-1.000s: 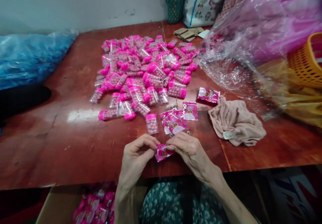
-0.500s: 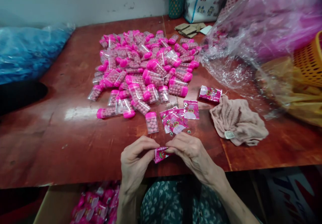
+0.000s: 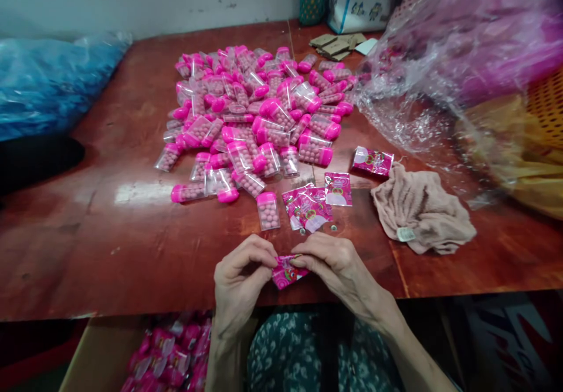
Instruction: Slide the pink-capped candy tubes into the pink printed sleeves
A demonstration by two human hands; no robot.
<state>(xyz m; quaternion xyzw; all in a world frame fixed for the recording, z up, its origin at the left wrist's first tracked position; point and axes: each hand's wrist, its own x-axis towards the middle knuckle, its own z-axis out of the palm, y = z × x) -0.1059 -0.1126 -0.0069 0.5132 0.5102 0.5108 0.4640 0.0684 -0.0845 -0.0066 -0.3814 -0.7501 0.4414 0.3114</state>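
Over the bench's (image 3: pixel 132 251) near edge, the left hand (image 3: pixel 240 271) pinches one end of a small pink wrapper (image 3: pixel 288 273) and the right hand (image 3: pixel 343 263) pinches the other, fingers drawn close on both; an uneven pull between them could crease or split the film; with fingertips covering its ends, I can't quite tell whether it is a sleeve or a flat piece; loose wrappers (image 3: pixel 308 207) overlap just beyond the knuckles, beside a lone bottle (image 3: pixel 268 211); a careless forward reach could scatter the wrappers or nudge that bottle; a slackened pinch could let the held piece slip over the near edge, past the floral garment (image 3: pixel 281 357) below.
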